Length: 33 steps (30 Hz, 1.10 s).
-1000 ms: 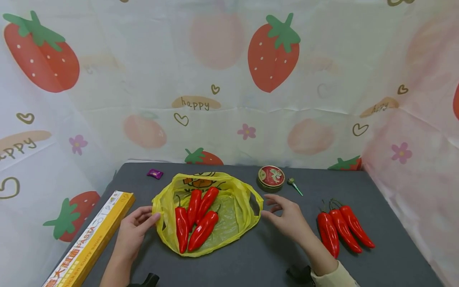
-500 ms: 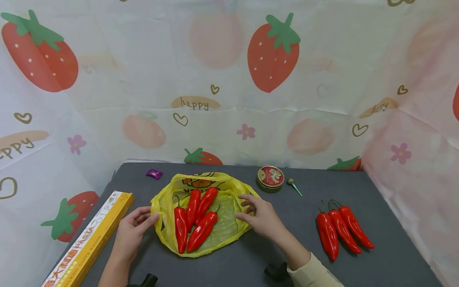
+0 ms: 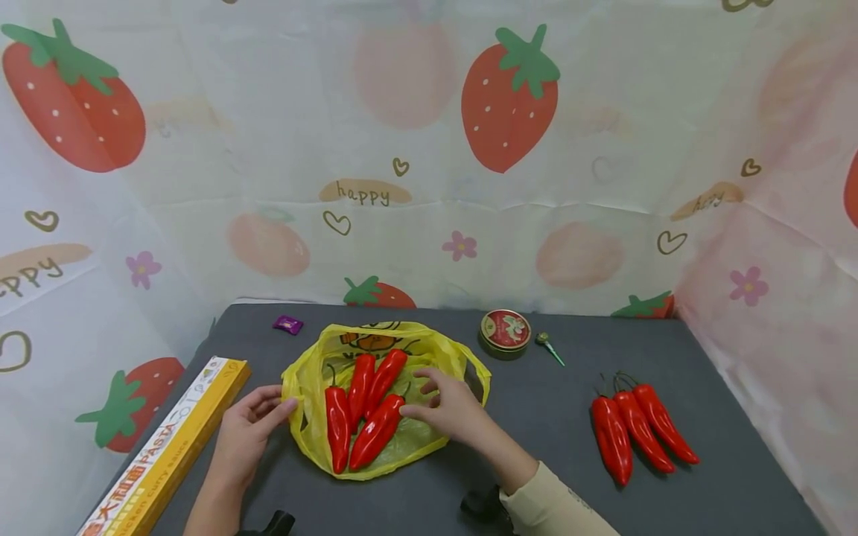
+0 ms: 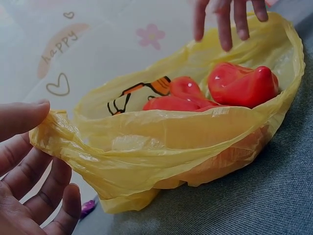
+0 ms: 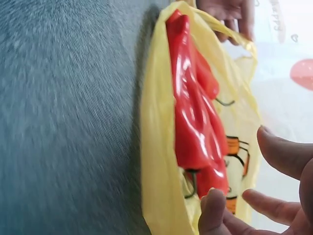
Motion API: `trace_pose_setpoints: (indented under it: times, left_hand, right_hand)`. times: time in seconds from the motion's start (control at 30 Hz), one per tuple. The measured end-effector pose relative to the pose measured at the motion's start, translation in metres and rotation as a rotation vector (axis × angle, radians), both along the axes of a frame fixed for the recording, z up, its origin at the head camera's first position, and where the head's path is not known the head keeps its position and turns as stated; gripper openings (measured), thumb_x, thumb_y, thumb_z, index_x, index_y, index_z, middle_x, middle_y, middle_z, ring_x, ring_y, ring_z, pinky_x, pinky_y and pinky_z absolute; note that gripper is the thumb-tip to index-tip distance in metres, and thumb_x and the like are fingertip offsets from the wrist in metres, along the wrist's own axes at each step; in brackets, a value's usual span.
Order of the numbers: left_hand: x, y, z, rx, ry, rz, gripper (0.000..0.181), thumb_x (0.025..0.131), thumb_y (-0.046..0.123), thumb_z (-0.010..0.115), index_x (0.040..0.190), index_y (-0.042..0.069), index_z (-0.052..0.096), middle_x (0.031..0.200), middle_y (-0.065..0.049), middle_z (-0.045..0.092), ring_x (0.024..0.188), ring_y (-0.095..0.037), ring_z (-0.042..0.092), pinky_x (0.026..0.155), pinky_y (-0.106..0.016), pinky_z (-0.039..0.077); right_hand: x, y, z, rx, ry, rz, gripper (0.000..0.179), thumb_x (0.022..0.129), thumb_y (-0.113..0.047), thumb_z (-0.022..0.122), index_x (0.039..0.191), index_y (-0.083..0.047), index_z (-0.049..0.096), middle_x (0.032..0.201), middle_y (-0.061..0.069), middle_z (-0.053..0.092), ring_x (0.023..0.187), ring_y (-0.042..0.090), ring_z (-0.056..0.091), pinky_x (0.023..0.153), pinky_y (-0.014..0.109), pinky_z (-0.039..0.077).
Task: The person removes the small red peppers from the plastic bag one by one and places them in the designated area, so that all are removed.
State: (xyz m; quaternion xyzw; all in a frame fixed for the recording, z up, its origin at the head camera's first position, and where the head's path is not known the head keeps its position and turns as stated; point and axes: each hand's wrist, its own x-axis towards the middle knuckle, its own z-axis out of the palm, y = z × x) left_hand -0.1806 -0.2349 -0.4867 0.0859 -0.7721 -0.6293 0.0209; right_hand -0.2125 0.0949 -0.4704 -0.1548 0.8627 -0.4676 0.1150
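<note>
A yellow plastic bag (image 3: 429, 439) lies with its mouth spread wide, and several glossy red chili peppers (image 3: 379, 432) rest inside it. At the bag's left side my left hand (image 3: 246, 428) pinches the handle between thumb and fingers, plain in the left wrist view on the gathered plastic (image 4: 54, 134). Over the right part of the bag's mouth hovers my right hand (image 3: 450, 406), fingers apart and slightly bent, holding nothing. Its thumb and fingertips are close to the peppers' stem ends; in the right wrist view a pepper (image 5: 212, 178) sits just beyond a fingertip.
Three more red peppers (image 3: 645, 432) lie on the grey table (image 3: 724, 491) at the right. Behind the bag are a round red tin (image 3: 506, 332), a small green-tipped stick (image 3: 550, 348) and a purple wrapped sweet (image 3: 288, 324). A yellow pasta box (image 3: 170, 447) lies left.
My right hand has moved left, from beside the bag's right handle to over the peppers inside. The left hand keeps its pinch on the bag, and the peppers have stayed put.
</note>
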Motion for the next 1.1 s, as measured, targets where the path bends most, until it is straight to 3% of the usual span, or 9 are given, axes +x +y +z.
trace_pose_setpoints:
  times: [0.27,0.7,0.9,1.1]
  left_hand:
    - [0.001,0.0,0.0,0.005,0.015,-0.001,0.051,0.095,0.04,0.07,0.128,0.002,0.061,0.099,0.015,0.071,0.09,-0.007,0.066,0.082,-0.023,0.058]
    - [0.002,-0.001,0.001,0.006,0.013,0.0,0.052,0.094,0.04,0.07,0.128,0.003,0.061,0.099,0.014,0.07,0.091,-0.007,0.065,0.083,-0.023,0.058]
    - [0.002,-0.001,0.001,0.009,0.001,0.006,0.052,0.094,0.04,0.071,0.128,0.003,0.061,0.098,0.015,0.07,0.09,-0.007,0.065,0.082,-0.021,0.057]
    - [0.001,0.0,0.002,-0.002,-0.003,0.003,0.053,0.094,0.042,0.071,0.129,0.003,0.061,0.099,0.015,0.07,0.091,-0.006,0.065,0.083,-0.021,0.057]
  right_hand:
    - [-0.004,-0.023,-0.014,0.143,-0.025,-0.009,0.067,0.085,-0.043,0.081,0.14,-0.012,0.058,0.115,0.013,0.068,0.102,0.026,0.065,0.076,0.04,0.056]
    - [-0.009,-0.035,-0.023,0.188,-0.029,0.023,0.065,0.084,-0.039,0.083,0.137,-0.01,0.061,0.122,0.013,0.068,0.109,0.029,0.064,0.089,0.044,0.055]
    - [-0.01,-0.036,-0.026,0.16,-0.058,0.003,0.058,0.083,-0.038,0.084,0.131,-0.012,0.065,0.119,0.011,0.067,0.107,0.028,0.063,0.087,0.044,0.055]
    - [-0.008,-0.03,-0.023,0.041,-0.111,-0.034,0.043,0.081,-0.034,0.086,0.114,-0.015,0.066,0.109,0.008,0.065,0.098,0.024,0.061,0.076,0.039,0.054]
